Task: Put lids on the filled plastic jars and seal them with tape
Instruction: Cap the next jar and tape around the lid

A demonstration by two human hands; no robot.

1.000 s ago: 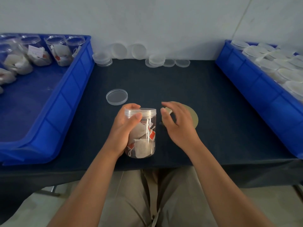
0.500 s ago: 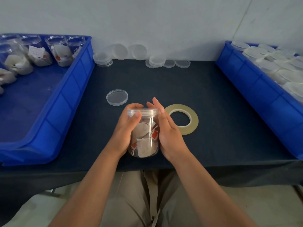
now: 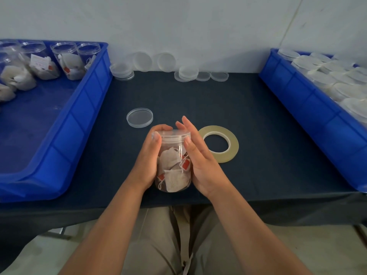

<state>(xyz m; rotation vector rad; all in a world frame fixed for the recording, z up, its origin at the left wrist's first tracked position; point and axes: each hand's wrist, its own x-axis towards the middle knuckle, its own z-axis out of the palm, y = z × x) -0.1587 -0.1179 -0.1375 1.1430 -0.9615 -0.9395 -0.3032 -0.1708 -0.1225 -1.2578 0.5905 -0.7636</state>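
At table (image 3: 258, 126) centre, nr front edge: clear plastic jar (image 3: 174, 167) w/ tea bags inside (white bags, red tags), roughly upright betw. both hands. Clear lid (image 3: 171, 134) sits on jar mouth; can't tell if fully seated. Can't tell if jar base rests on dark cloth or is lifted.

L hand (image 3: 148, 157): wrapped round jar's left side, fingers curled behind lid, thumb on lid rim. Firm grasp on jar.
R hand (image 3: 200, 161): flat against jar's right side, fingers straight and pointing away from body, thumb tip at lid rim. Not gripping, only pressing.

Tape roll (image 3: 234, 144): flat on cloth just right of R hand, untouched.
Loose lid (image 3: 139, 117): flat on cloth, just behind-left of jar.
Spare lids (image 3: 186, 73): stacked and propped along wall at back edge.
Left blue bin (image 3: 79, 108): open filled jars (image 3: 67, 62) at far end.
Right blue bin (image 3: 309, 108): packed w/ lidded jars (image 3: 325, 76).
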